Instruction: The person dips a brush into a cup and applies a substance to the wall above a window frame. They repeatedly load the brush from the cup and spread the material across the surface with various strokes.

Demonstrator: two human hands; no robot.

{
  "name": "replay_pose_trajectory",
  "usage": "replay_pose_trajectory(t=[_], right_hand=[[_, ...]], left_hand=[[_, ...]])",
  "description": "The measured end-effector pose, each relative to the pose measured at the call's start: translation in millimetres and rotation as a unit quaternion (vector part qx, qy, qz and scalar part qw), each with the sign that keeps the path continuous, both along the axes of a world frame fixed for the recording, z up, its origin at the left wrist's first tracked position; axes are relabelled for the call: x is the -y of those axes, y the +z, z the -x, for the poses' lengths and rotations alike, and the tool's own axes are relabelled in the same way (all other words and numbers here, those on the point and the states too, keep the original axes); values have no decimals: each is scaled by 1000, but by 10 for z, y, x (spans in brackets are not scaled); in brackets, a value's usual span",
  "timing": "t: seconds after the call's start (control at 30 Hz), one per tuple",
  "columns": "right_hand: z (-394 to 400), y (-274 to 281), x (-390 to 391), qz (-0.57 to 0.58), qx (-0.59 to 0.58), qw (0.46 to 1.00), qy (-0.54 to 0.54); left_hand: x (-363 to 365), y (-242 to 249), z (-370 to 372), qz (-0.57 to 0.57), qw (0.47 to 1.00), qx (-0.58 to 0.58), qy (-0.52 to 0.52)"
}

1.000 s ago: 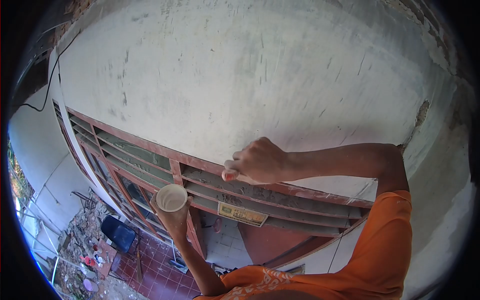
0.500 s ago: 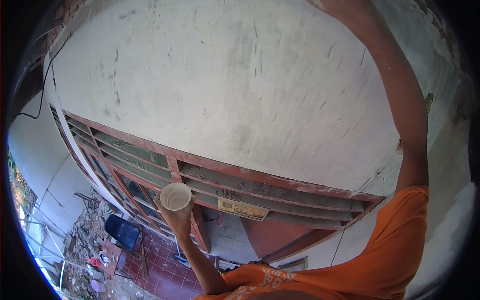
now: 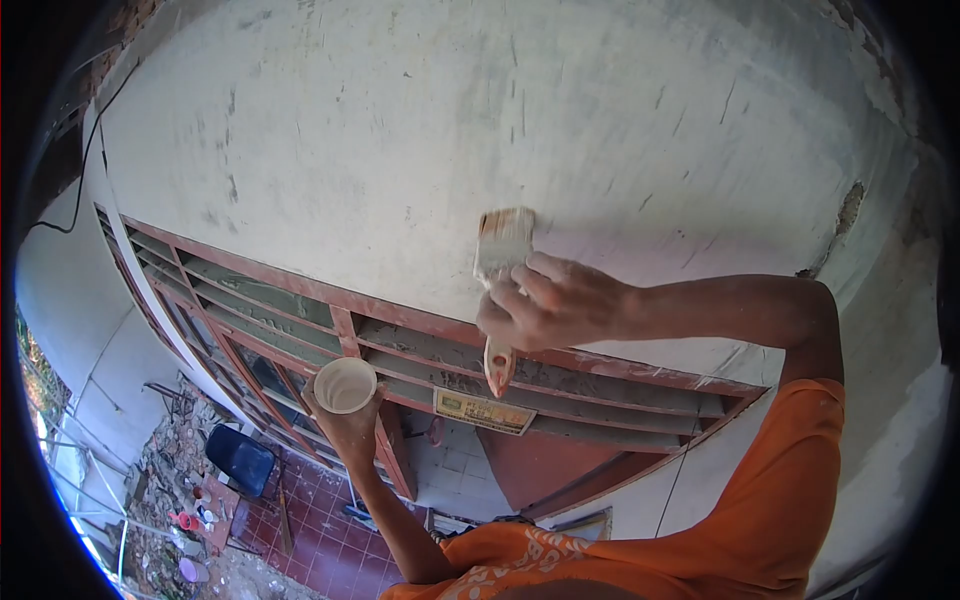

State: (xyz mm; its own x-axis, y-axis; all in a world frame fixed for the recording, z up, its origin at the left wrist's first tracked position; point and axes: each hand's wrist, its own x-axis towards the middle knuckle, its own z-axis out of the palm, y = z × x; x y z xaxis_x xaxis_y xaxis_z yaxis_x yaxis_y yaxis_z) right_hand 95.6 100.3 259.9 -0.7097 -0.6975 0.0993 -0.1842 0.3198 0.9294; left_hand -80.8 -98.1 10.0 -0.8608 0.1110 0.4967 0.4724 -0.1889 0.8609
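Note:
My right hand is closed round a wide flat paintbrush. Whitish bristles point up and lie at the wall, above the louvred frame, while the wooden handle end hangs below my fingers. Lower left, my left hand holds a small white cup upright, its open top facing the camera. The cup's inside looks pale; how much it contains is unclear. The wall is whitish with dark streaks and scuffs.
Reddish louvred window frames run below the wall, with a yellowish label plate on them. Far below are a blue chair, a small table, a purple bucket, rubble and red floor tiles. A cable hangs at upper left.
My right hand has come down from beyond the top edge to mid-wall, and the paintbrush in it now shows. My left hand and the cup have shifted slightly left and up.

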Motion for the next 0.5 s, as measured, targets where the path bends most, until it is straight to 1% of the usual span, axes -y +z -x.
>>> replay_pose_trajectory(t=[0.03,0.1,0.13,0.17,0.23,0.33,0.37,0.43,0.47,0.5], right_hand=[[-43,2,89,0,-1,1000,0],[-111,115,280,18,-37,998,-54],[-92,228,320,-7,-109,994,-10],[-42,334,318,-5,-109,994,-11],[73,553,260,-50,-246,968,24],[130,852,132,-71,-235,969,-6],[124,812,77,-71,-235,969,-5],[123,639,-95,-120,-213,967,-73],[68,527,-69,-127,-184,971,-85],[20,373,-32,-128,-184,971,-84]], left_hand=[[6,0,2,0,1000,-1,0],[1,-2,6,-15,1000,2,-2],[-3,-14,11,-14,1000,2,-3],[-5,-33,24,-8,1000,0,-1],[-4,-47,33,0,1000,-3,1],[0,-34,28,-1,1000,-3,-4],[7,-17,18,-5,1000,0,-3],[26,0,21,-9,1000,4,-2],[35,1,30,-5,1000,3,0],[46,0,36,-1,1000,3,1]])
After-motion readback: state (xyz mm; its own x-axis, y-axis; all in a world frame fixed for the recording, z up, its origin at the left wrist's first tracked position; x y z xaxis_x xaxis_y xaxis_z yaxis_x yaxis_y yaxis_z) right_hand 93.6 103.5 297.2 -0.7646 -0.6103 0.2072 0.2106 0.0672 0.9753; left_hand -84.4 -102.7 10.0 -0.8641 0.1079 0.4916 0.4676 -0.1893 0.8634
